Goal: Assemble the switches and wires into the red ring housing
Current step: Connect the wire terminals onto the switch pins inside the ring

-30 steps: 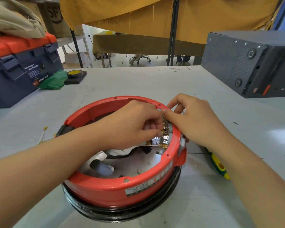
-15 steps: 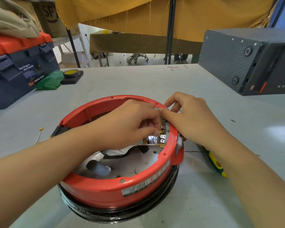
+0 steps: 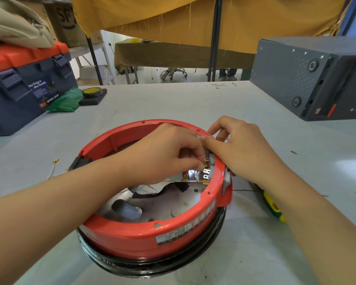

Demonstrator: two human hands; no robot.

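Ring housing [image 3: 150,233] sits on worktop [image 3: 173,103], near edge. Toolbox [image 3: 27,87] far left behind it; tape roll [image 3: 92,91] just right of toolbox. Computer case [image 3: 308,79] far right behind. Screwdriver [image 3: 272,206] right, beside housing.

The red ring housing [image 3: 144,233] lies flat on the grey table, on top of a black ring [image 3: 152,264], with its open side up. A white label is on its near outer wall. The switches [image 3: 207,171], grey with brass terminals, sit against the inner wall on the right side. A black wire [image 3: 152,195] lies across the shiny metal floor inside.
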